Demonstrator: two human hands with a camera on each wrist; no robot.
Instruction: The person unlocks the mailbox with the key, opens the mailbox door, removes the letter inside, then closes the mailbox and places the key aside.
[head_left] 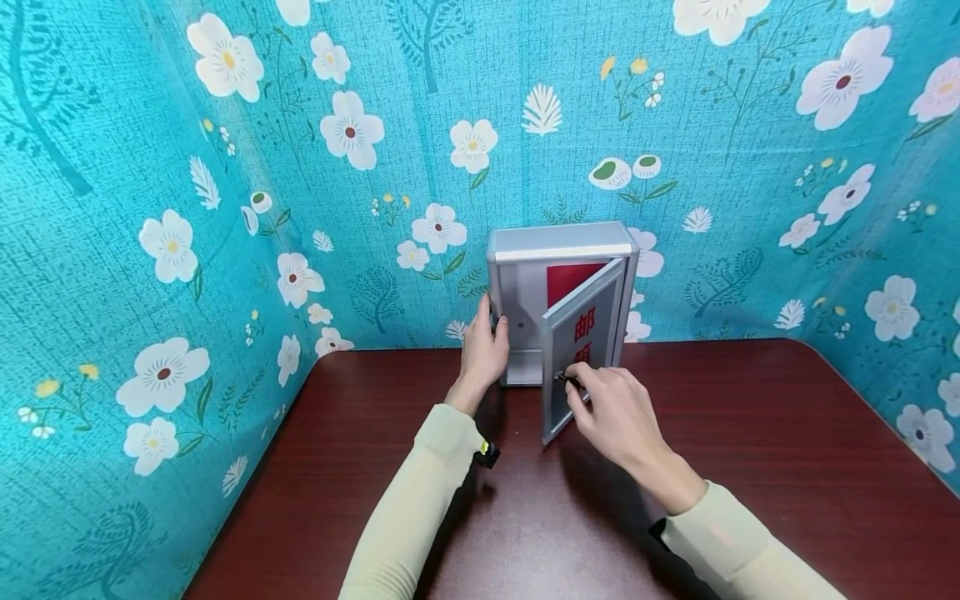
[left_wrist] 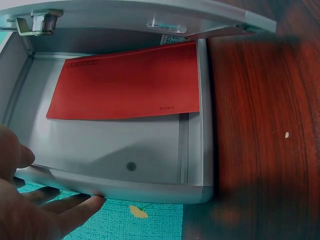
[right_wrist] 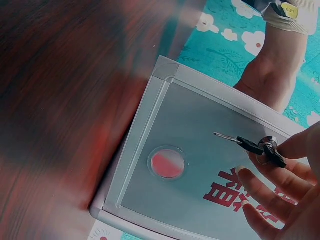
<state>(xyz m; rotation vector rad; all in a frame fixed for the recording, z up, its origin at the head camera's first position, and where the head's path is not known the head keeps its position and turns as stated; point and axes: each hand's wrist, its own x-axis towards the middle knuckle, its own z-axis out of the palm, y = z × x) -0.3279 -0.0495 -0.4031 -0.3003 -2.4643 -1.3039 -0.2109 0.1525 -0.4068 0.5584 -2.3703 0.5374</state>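
A grey metal mailbox [head_left: 558,237] stands upright on the table against the cloth. Its door [head_left: 600,304], printed with red characters, is swung partway out on the right side. Inside lies a red envelope [left_wrist: 130,85]. My left hand [head_left: 483,354] holds the box's left side wall, thumb at the front edge and fingers along the outside. Near the door's free edge, my right hand [head_left: 615,408] pinches a black-headed key [right_wrist: 272,154] at the lock [right_wrist: 268,140]. A second key [right_wrist: 247,144] hangs from the same ring. The lock's latch [left_wrist: 44,24] shows on the door's inner face.
The dark red-brown wooden table [head_left: 750,433] spreads around the box. Blue flowered cloth [head_left: 420,108] covers the back and sides. A small round window [right_wrist: 167,163] is set in the door, and a tiny pale speck [left_wrist: 287,135] lies on the table.
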